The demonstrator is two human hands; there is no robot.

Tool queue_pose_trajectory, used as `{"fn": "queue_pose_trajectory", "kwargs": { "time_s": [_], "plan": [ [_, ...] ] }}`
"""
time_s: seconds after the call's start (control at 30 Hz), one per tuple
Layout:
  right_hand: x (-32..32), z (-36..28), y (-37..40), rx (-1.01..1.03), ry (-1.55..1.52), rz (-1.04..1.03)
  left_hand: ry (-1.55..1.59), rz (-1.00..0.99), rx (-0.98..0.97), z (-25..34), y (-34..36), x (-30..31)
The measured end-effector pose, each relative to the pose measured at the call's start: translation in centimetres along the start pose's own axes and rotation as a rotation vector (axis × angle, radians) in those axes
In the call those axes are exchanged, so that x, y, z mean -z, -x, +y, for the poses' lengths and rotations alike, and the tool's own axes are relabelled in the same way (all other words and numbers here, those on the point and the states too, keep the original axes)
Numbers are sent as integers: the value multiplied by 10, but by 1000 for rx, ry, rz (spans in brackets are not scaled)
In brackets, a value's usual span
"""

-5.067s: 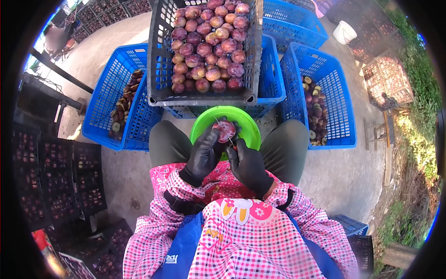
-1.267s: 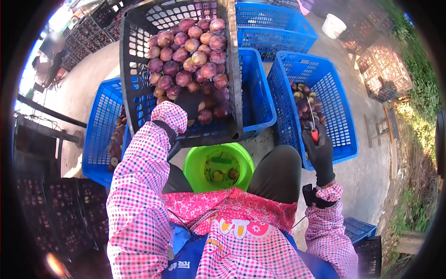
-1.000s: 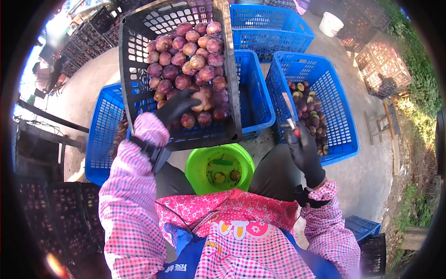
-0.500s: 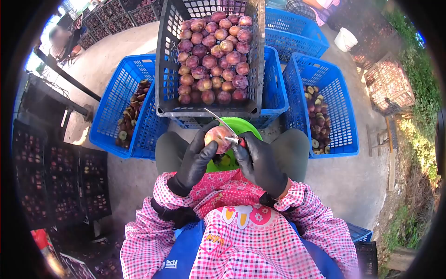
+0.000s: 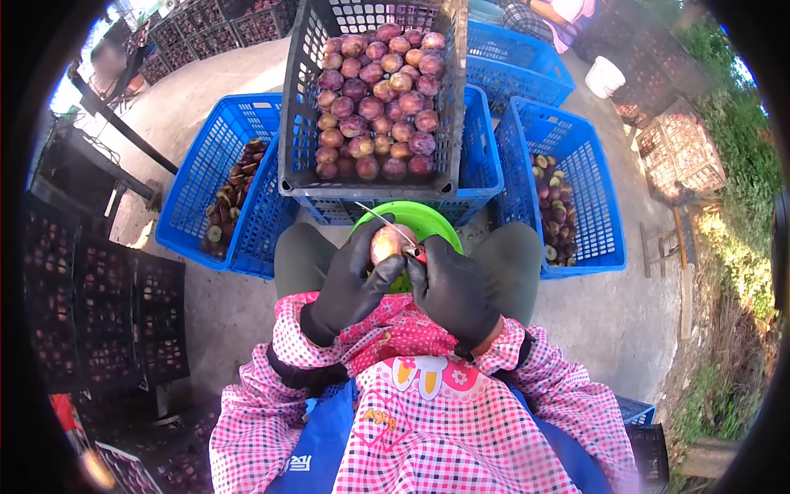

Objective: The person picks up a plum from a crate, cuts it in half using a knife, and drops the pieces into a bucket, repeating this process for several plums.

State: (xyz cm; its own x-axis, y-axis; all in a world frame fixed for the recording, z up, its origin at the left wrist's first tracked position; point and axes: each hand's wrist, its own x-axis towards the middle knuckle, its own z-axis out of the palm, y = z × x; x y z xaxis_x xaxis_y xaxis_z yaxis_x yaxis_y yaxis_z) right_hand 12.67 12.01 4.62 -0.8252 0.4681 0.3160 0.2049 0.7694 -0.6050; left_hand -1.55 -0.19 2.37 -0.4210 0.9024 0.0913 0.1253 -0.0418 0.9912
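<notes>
My left hand, in a black glove, is closed around a reddish-yellow plum. My right hand, gloved the same way, grips the red handle of a knife. Its thin blade lies across the upper side of the plum and points up to the left. Both hands are over a green basin between my knees; they hide much of its inside. Just beyond stands a black crate with many whole plums in it.
To the left, a blue crate holds cut plums. Another blue crate with cut fruit stands at the right. Dark crates are stacked on the far left. A white bucket and a person are at the back right.
The knife blade has come round onto the plum's upper side, and the plum has turned in my left hand. My right hand has drawn in closer to the left. The view has shifted slightly.
</notes>
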Motion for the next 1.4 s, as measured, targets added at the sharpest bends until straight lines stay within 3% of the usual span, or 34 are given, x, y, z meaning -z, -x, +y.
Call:
{"fn": "queue_pose_trajectory", "kwargs": {
  "time_s": [0.07,0.1,0.13,0.17,0.23,0.27,0.33,0.37,0.6,0.9,1.03,1.1,1.13,1.23,1.3,1.4],
  "plan": [
    [-2,9,-2,39,30,51,-231,-40,-140,2,-5,4],
    [0,17,-5,-40,-232,-68,-231,-39,-135,0,-5,3],
    [3,22,-4,-119,-498,-189,-21,-59,-98,-3,-5,2],
    [13,20,-4,-113,-504,-185,183,-82,-70,-5,-8,3],
    [37,8,-1,-533,-1135,-372,350,-11,-38,-6,-13,-1],
    [34,9,0,-532,-1137,-368,512,42,-9,-7,-16,-2],
    [22,19,-1,-227,-434,-216,607,93,33,-20,-18,-3],
    [16,23,4,-159,-370,-205,619,86,64,-24,-18,-2],
    [-9,20,12,-61,-208,-152,433,37,93,-29,-13,-3],
    [-26,20,11,-135,-55,-160,343,155,43,-17,-8,-18],
    [-32,18,16,-90,-147,-74,426,110,26,-14,-13,-14],
    [-39,19,19,-27,-160,49,1170,82,347,-20,-16,-17],
    [-40,21,21,-25,-161,47,1171,84,346,-21,-15,-18],
    [-36,30,23,-42,-215,-35,925,12,266,-18,-14,-20],
    [-26,32,20,-25,-325,-124,-60,70,-15,-4,-13,-20],
    [-23,32,20,32,-319,-89,-23,106,-118,-16,-12,-23]
  ]
}}
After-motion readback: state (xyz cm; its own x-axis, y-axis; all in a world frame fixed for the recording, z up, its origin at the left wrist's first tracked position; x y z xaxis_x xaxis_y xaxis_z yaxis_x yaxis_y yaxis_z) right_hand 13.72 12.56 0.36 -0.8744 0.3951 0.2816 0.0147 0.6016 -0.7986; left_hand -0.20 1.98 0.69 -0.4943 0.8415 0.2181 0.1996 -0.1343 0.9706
